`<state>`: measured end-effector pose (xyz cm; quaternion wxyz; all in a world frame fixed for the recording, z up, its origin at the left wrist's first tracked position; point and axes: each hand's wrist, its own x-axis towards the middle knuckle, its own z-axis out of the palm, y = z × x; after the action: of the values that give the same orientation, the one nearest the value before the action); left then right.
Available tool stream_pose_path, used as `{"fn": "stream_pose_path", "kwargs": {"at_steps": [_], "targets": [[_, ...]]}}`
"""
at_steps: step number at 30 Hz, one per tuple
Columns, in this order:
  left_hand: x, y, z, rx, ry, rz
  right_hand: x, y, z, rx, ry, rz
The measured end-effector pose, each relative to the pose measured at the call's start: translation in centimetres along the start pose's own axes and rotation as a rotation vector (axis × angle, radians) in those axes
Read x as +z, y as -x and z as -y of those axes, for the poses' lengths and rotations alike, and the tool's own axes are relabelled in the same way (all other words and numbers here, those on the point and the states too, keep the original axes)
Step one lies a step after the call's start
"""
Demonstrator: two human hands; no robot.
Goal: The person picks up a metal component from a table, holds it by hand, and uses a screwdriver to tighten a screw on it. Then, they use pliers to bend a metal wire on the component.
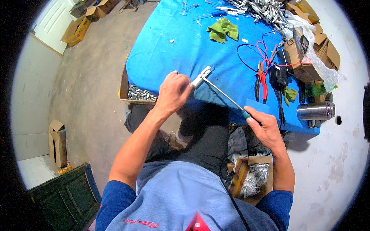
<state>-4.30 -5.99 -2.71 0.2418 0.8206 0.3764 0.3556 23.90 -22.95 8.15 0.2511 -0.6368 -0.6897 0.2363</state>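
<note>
— Grey floor (84,84) to the left, pale wall (335,154) to the right, and between them a surface (162,42) covered in blue cloth. What is the person doing at its near edge?

— Both hands are busy. The left hand (173,92) has its fingers closed on a pale metal piece (201,77), gripping its near end.

— And the right hand (264,125)?

— Its fingers are wrapped around the teal handle of a screwdriver (224,94). The thin shaft slants up and leftward, and its far end meets the side of the metal piece.

— Where exactly is that piece?

— Just over the near edge, between the hands but much nearer the left one. I cannot tell whether it touches the cloth.

— What lies around it?

— Red-and-black pliers (264,86) to the right, near a black adapter (278,76). Farther right, a shiny metal cylinder (314,111) lies on its side. A green rag (222,30) sits crumpled beyond the piece, with a heap of metal parts (266,13) at the far end.

— Anything by the left hand?

— Yes, an open box of small metal pieces (140,94), just beside the surface's corner.
</note>
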Motion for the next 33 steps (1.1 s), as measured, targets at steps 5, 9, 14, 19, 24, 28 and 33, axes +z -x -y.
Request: {"fn": "stream_pose_path", "kwargs": {"at_steps": [5,9,14,19,24,28,33], "targets": [[0.0,-0.1,0.0,0.004,0.007,0.006,-0.4,0.0,0.7,0.043,-0.014,0.014],[-0.1,-0.2,-0.1,0.003,0.005,0.010,-0.5,-0.5,0.4,0.043,0.019,0.047],[-0.1,-0.1,-0.1,0.009,-0.010,0.009,-0.4,-0.6,0.5,0.000,-0.017,0.012],[-0.2,-0.2,-0.3,-0.003,-0.009,0.019,-0.7,-0.8,1.0,0.014,-0.004,0.039],[0.0,-0.1,0.0,0.008,-0.008,0.003,-0.8,-1.5,1.5,-0.008,0.062,0.067],[0.0,-0.2,-0.2,0.020,-0.009,-0.002,-1.1,-1.7,1.4,-0.053,0.162,0.083],[0.1,-0.1,0.0,0.032,-0.019,-0.012,-1.2,-2.0,-0.2,-0.097,0.132,0.123]]}}
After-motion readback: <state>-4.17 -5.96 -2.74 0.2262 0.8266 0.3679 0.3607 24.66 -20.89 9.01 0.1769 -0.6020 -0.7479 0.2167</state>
